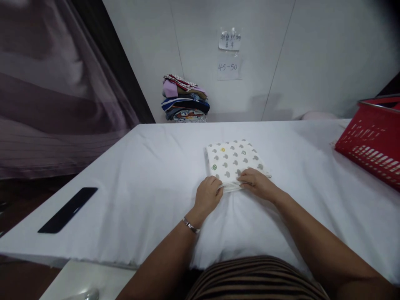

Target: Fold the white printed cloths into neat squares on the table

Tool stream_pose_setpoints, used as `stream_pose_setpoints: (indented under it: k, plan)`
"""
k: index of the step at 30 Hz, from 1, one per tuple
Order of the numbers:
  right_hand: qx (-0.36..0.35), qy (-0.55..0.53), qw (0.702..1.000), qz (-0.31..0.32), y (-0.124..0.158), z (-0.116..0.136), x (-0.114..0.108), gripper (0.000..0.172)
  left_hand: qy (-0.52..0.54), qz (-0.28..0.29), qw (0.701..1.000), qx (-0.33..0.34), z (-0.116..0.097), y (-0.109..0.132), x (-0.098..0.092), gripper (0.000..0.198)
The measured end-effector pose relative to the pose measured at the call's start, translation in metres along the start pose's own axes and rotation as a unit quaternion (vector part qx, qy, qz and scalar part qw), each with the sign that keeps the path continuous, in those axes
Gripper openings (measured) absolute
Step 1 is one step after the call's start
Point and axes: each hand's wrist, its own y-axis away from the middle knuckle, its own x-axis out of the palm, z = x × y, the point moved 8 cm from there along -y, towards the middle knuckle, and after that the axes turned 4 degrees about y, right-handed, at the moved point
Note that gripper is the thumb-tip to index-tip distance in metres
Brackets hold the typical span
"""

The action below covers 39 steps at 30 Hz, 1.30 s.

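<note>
A white cloth (229, 160) printed with grey mushroom shapes and a few yellow and green ones lies folded into a layered rectangle. It rests on the white-covered table (150, 175) in front of me. At its near left corner, my left hand (208, 192) has its fingers curled over the folded edge. My right hand (256, 183) grips the near edge further right, fingers on top and thumb at the layers. The undersides of both grips are hidden.
A red plastic basket (368, 137) stands at the right. On the left lies a flat black slab (68, 210). Several folded fabrics (186, 100) are stacked beyond the far edge, near a wall with paper signs (229, 54). A curtain (62, 83) hangs at left.
</note>
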Motion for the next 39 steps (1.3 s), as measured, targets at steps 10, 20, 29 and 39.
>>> stream_pose_setpoints:
  k: [10, 20, 29, 39]
  plan:
    - [0.000, 0.048, 0.998, -0.028, 0.001, 0.004, 0.000, 0.021, 0.012, 0.008, 1.000, 0.007, -0.001, 0.000, 0.000, 0.004]
    - [0.017, 0.106, 0.993, -0.047, 0.007, 0.005, 0.014, 0.017, -0.031, 0.006, 0.999, 0.016, -0.010, -0.002, -0.001, 0.013]
    - [0.015, 0.083, 0.991, -0.103, 0.023, -0.001, -0.011, 0.020, -0.034, 0.011, 0.998, 0.058, -0.018, -0.009, 0.012, 0.016]
    - [0.140, 0.102, 0.964, -0.201, 0.088, -0.050, -0.051, 0.024, -0.010, -0.006, 0.998, 0.062, -0.017, -0.008, 0.011, 0.014]
